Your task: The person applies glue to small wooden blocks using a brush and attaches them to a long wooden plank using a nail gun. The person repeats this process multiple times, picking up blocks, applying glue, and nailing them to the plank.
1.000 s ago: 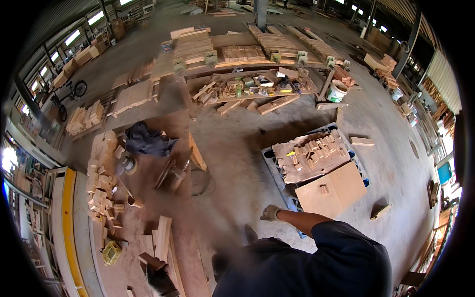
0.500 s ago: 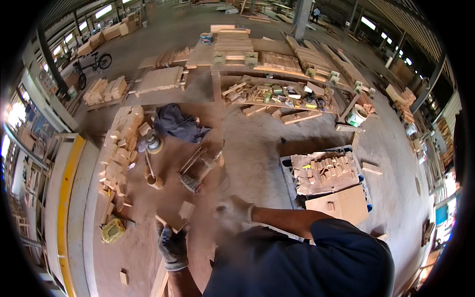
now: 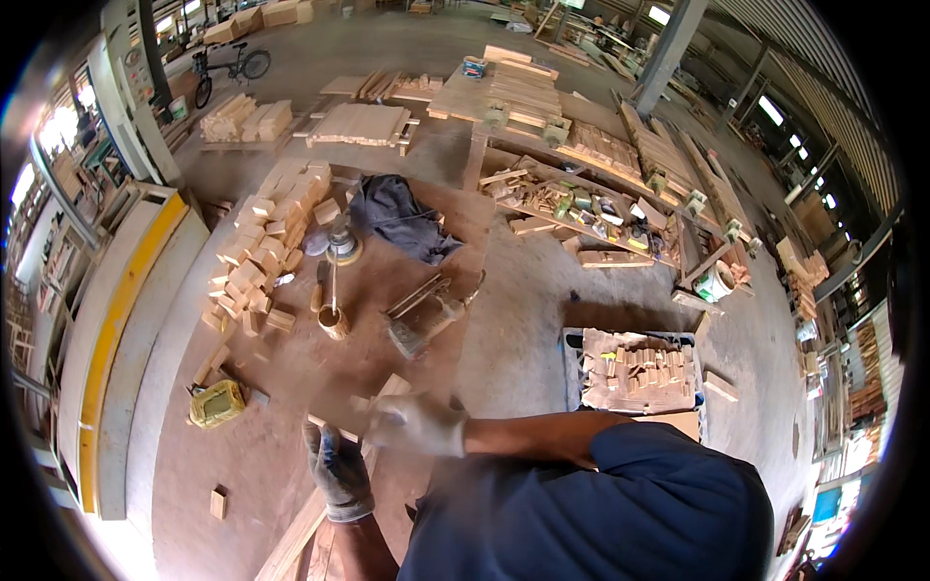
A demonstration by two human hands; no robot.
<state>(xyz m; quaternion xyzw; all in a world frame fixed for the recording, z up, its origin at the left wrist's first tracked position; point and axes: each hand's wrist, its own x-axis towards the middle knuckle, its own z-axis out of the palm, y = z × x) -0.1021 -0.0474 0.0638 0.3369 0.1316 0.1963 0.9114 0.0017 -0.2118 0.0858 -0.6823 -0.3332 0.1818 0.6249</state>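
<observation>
My gloved left hand [image 3: 339, 476] is closed round a small wooden block [image 3: 332, 427], whose pale edge shows above the fingers. Beside the block's right end is my right hand [image 3: 418, 424], in a pale glove. Its fingers are curled and slightly blurred, and whatever they hold is hidden. Below both hands, long wooden strips [image 3: 295, 537] lie against the brown work surface [image 3: 252, 465]. Farther up, a brush or stick stands in a brown pot [image 3: 333, 323]. A metal-headed tool [image 3: 407, 339] lies to the right of the pot.
Pale wooden blocks [image 3: 257, 257] are heaped along the left side, near a yellowish container [image 3: 217, 403]. A round-based power tool [image 3: 341, 244] stands beside a dark cloth [image 3: 402, 218]. On the right, a pallet [image 3: 573, 373] bears cardboard and small wooden pieces. A cluttered bench [image 3: 591, 218] stands beyond.
My right hand has moved left, from apart to beside the block. My left hand still grips the block. The view has shifted, so the surroundings sit farther right at the top.
</observation>
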